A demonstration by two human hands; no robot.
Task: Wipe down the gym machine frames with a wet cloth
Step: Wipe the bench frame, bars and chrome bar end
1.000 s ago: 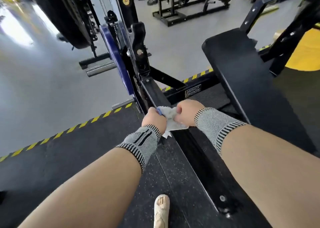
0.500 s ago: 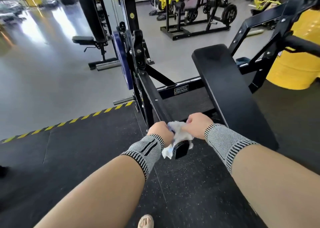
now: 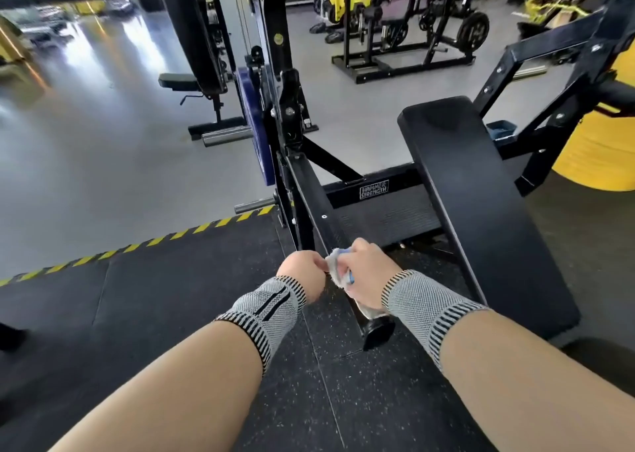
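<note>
A black sloping frame bar [image 3: 311,193] of the gym machine runs down toward me and ends in a round black cap [image 3: 378,334]. A white cloth with a blue trim [image 3: 338,269] is wrapped over the bar near its lower end. My right hand [image 3: 364,273] grips the cloth around the bar. My left hand [image 3: 302,271] pinches the cloth's left edge with curled fingers. Both wrists wear grey knitted supports.
A black padded bench [image 3: 481,211] slopes beside the bar on the right. A blue weight plate [image 3: 254,132] hangs on the upright at the left. A yellow-black striped edge [image 3: 137,245] borders the black rubber mat. Other machines [image 3: 405,32] stand behind, and a yellow drum [image 3: 598,149] at right.
Both hands have slid the cloth down the sloping bar toward its capped end. My view has lifted, showing more of the gym behind.
</note>
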